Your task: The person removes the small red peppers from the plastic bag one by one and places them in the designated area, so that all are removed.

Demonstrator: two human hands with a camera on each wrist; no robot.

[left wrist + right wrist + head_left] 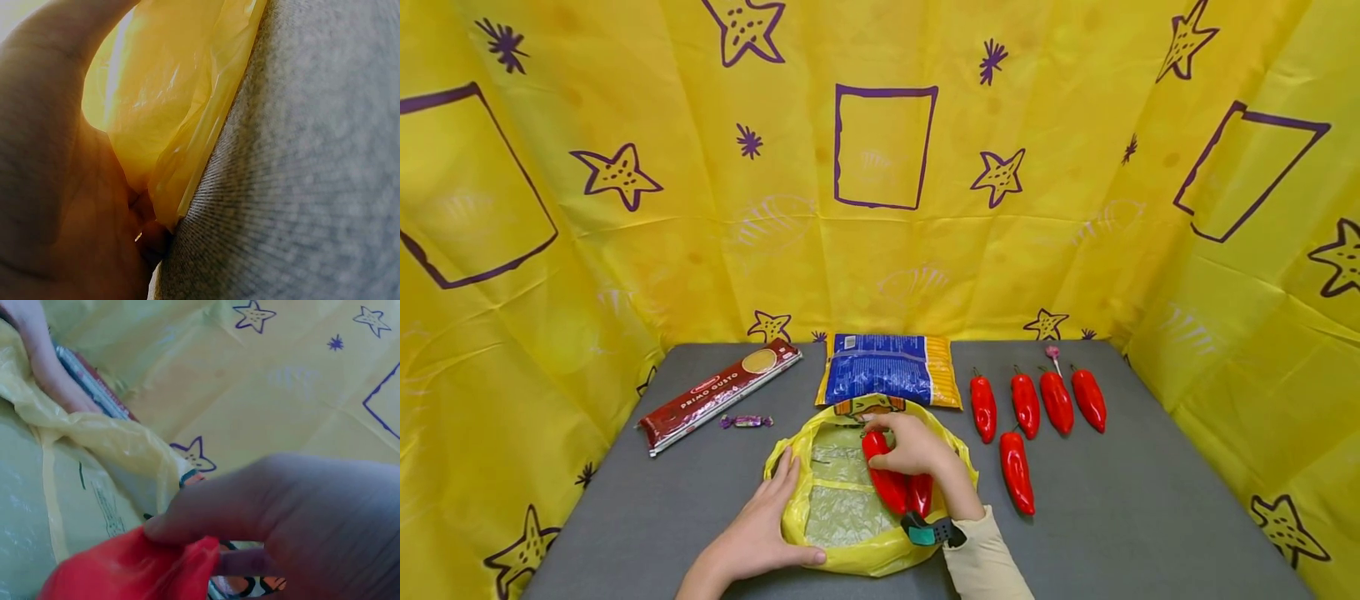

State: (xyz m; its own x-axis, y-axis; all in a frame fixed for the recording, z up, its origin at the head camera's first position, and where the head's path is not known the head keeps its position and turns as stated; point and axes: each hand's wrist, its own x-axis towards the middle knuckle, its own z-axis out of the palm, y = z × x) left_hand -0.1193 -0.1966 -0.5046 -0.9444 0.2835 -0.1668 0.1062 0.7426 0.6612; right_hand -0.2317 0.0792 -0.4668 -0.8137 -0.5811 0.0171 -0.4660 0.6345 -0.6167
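Observation:
A yellow plastic bag lies opened wide on the grey table, its rim rolled into a ring. Against its left side rests my left hand, thumb spread from straight fingers; the left wrist view shows the yellow plastic beside the palm. My right hand is over the bag's opening and grips a red pepper near its stem end. Beside that one, a second red pepper shows inside the bag, partly hidden by the hand. In the right wrist view the thumb presses on the held pepper.
Several red peppers lie to the right, with a lollipop behind them. A blue and yellow packet lies behind the bag. At the left are a dark red pasta packet and a purple wrapped candy. Yellow cloth encloses the table.

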